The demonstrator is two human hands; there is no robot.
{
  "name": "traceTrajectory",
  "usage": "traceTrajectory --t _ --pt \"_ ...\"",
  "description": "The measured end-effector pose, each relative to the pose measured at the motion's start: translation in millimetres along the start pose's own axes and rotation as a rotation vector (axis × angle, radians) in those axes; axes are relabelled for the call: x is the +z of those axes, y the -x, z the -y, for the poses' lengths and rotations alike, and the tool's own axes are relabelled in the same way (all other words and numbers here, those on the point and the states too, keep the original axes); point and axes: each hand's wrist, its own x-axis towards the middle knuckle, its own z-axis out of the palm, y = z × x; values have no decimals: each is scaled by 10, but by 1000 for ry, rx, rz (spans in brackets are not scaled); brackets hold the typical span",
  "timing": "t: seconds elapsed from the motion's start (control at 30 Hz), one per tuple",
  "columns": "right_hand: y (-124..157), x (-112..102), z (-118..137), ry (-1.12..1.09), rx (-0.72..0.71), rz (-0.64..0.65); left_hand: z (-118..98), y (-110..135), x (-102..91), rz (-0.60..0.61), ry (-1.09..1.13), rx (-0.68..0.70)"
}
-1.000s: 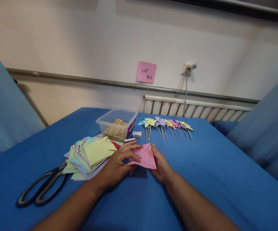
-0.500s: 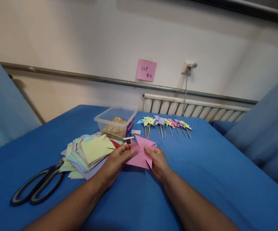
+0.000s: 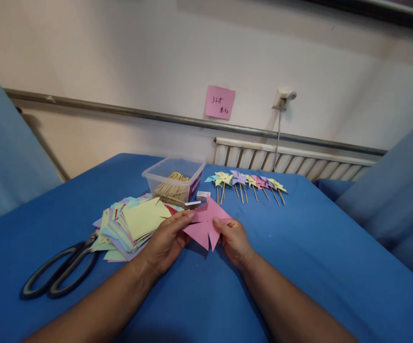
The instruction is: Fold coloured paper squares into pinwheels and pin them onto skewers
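Pink paper (image 3: 199, 229) sits between my fingers; left hand (image 3: 166, 242) and right hand (image 3: 237, 242) each pinch one side. Risk, I judge: uneven pulling could tear its slit corners loose.

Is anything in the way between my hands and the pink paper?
Nothing visible: the left hand and right hand both grip the pink paper directly, at opposite sides. The paper pile lies to the left, not between them.
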Motion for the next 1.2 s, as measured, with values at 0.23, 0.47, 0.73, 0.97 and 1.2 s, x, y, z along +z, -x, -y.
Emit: traceTrajectory --t 0.23,0.47,0.73,0.97,1.2 --pt "62 155 70 -177 3 -25 61 66 90 142 -27 -24" --pt "91 151 -62 -67 -15 14 153 27 94 10 -16 24" --pt "157 132 44 363 -360 -109 63 -38 38 -222 51 12" --pt "231 190 104 772 -584 0 48 -32 26 -193 76 -14" --pt "197 174 106 715 -476 -49 108 -12 47 -123 18 -20"
